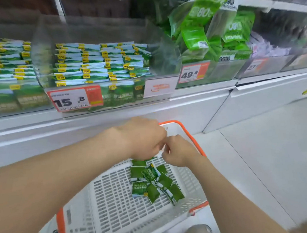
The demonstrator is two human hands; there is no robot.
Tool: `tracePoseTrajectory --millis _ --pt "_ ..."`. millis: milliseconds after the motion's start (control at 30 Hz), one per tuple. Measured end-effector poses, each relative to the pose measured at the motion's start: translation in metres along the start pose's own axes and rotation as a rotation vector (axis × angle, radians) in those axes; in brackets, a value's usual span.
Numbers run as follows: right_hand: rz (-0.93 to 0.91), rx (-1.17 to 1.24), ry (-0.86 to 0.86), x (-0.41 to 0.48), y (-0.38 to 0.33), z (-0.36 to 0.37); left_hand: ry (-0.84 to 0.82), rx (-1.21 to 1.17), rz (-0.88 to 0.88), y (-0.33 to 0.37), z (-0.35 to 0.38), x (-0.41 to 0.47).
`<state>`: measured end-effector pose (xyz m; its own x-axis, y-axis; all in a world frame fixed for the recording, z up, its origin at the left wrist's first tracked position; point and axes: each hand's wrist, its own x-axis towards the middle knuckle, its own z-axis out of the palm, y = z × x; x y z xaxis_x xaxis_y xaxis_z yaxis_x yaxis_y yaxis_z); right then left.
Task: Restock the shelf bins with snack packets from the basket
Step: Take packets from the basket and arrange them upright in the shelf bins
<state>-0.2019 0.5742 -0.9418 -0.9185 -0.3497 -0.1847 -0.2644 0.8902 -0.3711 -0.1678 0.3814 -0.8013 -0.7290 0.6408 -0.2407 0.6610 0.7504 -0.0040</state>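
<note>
Down in the basket (104, 198) the loose snack packets (153, 183) lie flat on the slotted floor at its far right side. They are small green foil squares tumbled at every angle, corners pointing all ways, some overlapping. The basket is white plastic, a grid of slots, with orange handles.

Both hands hang over its far end. The left hand (143, 139) has its fingers curled downward, and green packet edges peek out right under them. Whether it grips them, I cannot tell. The right hand (180, 150) is curled too, its fingertips touching the left hand's. What it pinches, if anything, is too blurred to call.

Up on the shelf, the clear plastic shelf bin (41, 57) holds matching packets stacked flat in neat columns, long edges running along the shelf front, behind a red price tag (75, 99) reading 15.8. The neighbouring bin (209, 76) to the right carries puffy bright green bags (196, 37), heaped loosely.
</note>
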Motion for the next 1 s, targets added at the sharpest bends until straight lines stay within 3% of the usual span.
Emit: tracePoseTrajectory --millis 100,200,367,533,633,867,1000 --pt "0.142 -0.095 -0.361 -0.007 0.027 0.046 -0.213 0.050 0.060 0.014 0.029 0.006" --pt "0.231 -0.237 -0.564 -0.017 0.050 0.086 -0.352 0.092 0.091 0.021 0.049 0.008" --pt "0.246 -0.287 -0.793 -0.027 0.072 0.132 -0.386 0.110 0.096 0.019 0.067 0.016" --pt "0.116 -0.568 -1.030 -0.025 0.065 0.151 -0.406 0.106 0.086 0.008 0.071 0.025" --pt "0.210 -0.479 -0.953 -0.021 0.065 0.158 -0.420 0.105 0.053 0.003 0.070 0.030" --pt "0.348 0.011 -0.416 -0.012 0.077 0.137 -0.408 0.077 0.023 -0.005 0.063 0.030" --pt "0.354 0.553 -0.286 -0.009 0.051 0.101 -0.397 0.050 -0.040 -0.012 0.049 0.023"
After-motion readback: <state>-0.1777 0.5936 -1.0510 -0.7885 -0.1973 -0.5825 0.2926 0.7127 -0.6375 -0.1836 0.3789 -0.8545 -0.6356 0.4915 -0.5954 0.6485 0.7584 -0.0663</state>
